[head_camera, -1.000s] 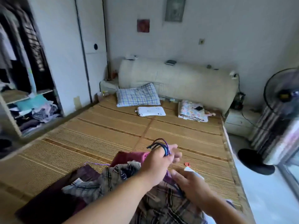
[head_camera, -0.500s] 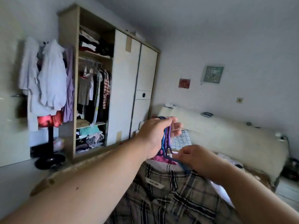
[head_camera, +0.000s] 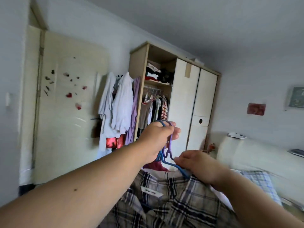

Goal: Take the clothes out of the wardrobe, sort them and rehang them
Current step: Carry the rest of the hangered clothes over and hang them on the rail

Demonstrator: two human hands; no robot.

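Behind the grip stands the tall beige wooden wardrobe point(head_camera: 181, 99), its left bay open, with clothes on the rail. Below the grip hangs the grey-brown checked cotton shirt point(head_camera: 177, 206), its label showing. The left hand point(head_camera: 156, 140) is curled tight round the hooks of the blue and purple plastic hangers point(head_camera: 169, 151). Just below, the right hand point(head_camera: 197, 163) grasps the blue hanger's arm at the collar.

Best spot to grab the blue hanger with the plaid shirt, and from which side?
Probably grip the blue hanger at its neck, just under the hooks bunched in the left hand, coming from above. The plaid shirt hangs below and covers its arms, and the right hand holds the one bare shoulder.
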